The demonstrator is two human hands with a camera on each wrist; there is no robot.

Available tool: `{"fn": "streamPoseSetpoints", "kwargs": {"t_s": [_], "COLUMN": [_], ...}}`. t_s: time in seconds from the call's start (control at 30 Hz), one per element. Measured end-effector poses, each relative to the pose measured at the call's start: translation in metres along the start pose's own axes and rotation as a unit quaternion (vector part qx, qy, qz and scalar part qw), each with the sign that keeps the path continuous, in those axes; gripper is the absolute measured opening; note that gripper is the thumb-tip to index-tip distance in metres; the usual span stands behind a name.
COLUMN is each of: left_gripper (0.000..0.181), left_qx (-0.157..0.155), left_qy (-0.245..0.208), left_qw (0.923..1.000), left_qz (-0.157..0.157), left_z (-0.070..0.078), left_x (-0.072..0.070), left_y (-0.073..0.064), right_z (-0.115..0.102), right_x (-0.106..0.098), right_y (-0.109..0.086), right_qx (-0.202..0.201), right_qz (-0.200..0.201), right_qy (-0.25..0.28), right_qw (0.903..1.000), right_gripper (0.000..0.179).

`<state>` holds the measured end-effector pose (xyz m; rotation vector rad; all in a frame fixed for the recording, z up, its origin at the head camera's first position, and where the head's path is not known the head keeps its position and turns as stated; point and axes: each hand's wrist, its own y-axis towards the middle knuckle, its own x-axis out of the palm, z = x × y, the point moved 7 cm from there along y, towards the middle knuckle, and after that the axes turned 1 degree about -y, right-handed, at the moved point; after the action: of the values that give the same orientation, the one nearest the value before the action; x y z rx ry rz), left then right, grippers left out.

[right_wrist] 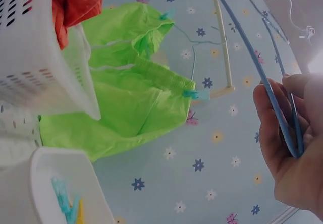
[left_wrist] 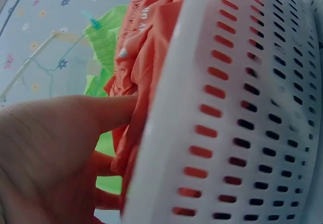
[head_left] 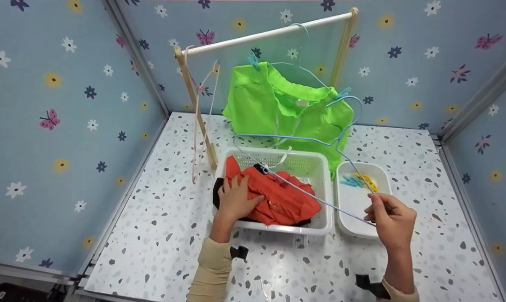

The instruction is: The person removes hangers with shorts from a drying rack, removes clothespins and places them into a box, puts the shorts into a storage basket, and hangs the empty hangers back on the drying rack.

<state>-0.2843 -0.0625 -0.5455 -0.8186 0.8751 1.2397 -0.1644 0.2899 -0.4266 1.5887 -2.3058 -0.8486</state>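
My right hand (head_left: 393, 220) pinches a blue wire hanger (head_left: 284, 137) at one lower corner and holds it tilted above the baskets. In the right wrist view, thumb and fingers close on the hanger's bend (right_wrist: 282, 123). My left hand (head_left: 236, 197) lies with spread fingers on a red garment (head_left: 278, 195) heaped in the white perforated basket (head_left: 322, 167). The left wrist view shows its thumb (left_wrist: 118, 110) touching the red cloth, with fingertips partly hidden. Something black (head_left: 216, 193) shows beneath the red garment.
Bright green shorts (head_left: 295, 113) hang from a hanger with teal clothespins (head_left: 253, 62) on a rack's white rail (head_left: 265, 33). A pink hanger (head_left: 195, 138) hangs at the rail's left end. A small white bin (head_left: 356, 224) holds teal and yellow clothespins (head_left: 365, 180).
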Motion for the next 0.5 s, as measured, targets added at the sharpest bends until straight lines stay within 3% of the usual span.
{"fn": "streamPoseSetpoints", "kwargs": {"t_s": [0.13,0.3,0.4,0.5], "left_gripper": [0.073,0.045,0.028,0.018], "left_qx": [0.032,0.067,0.095,0.131], "left_qy": [-0.047,-0.123,-0.2,-0.28], "left_qw": [0.9978,0.988,0.9709,0.9404], "left_qz": [0.034,0.064,0.092,0.141], "left_z": [0.003,0.009,0.012,0.012], "left_x": [-0.021,-0.057,-0.084,-0.116], "left_y": [-0.008,-0.021,-0.028,-0.034], "right_z": [0.006,0.0,-0.007,-0.017], "right_x": [0.008,0.027,0.039,0.05], "right_y": [0.0,0.0,0.0,0.002], "right_qx": [0.025,0.049,0.055,0.044], "right_qz": [-0.02,-0.069,-0.1,-0.128], "right_qy": [0.074,0.193,0.255,0.32], "right_qw": [0.9968,0.9775,0.9601,0.9376], "right_gripper": [0.01,0.014,0.019,0.024]}}
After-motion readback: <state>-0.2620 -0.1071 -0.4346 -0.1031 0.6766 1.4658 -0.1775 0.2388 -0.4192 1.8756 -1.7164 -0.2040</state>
